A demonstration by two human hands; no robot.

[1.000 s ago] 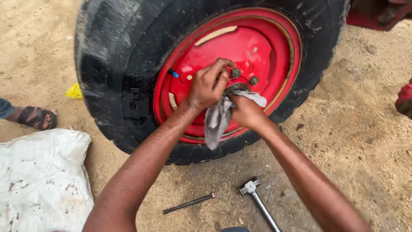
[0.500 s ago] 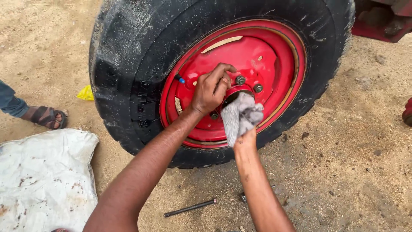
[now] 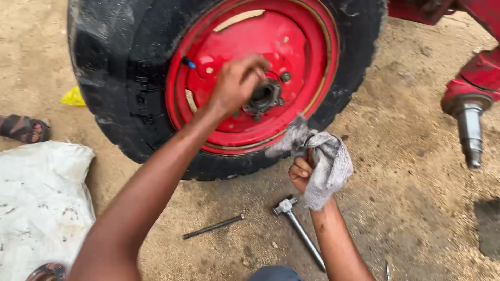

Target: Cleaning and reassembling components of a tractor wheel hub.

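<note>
A big black tyre [image 3: 114, 88] on a red wheel rim [image 3: 250, 47] stands on sandy ground. My left hand [image 3: 237, 83] rests on the rim, its fingers touching the dark metal hub [image 3: 264, 97] at the centre. My right hand [image 3: 304, 171] is pulled back below the wheel and grips a bunched grey rag [image 3: 328, 164], clear of the hub. Several bolts ring the hub.
A metal hammer-like tool [image 3: 299, 229] and a thin dark rod [image 3: 213, 227] lie on the ground below the wheel. A white sack [image 3: 41, 203] lies at left, a person's sandalled foot [image 3: 23, 128] beyond it. A red machine's bare axle spindle [image 3: 469, 130] is at right.
My right hand has drawn the rag down and away from the hub. My left hand stays at the hub. The view has shifted right, showing the axle spindle.
</note>
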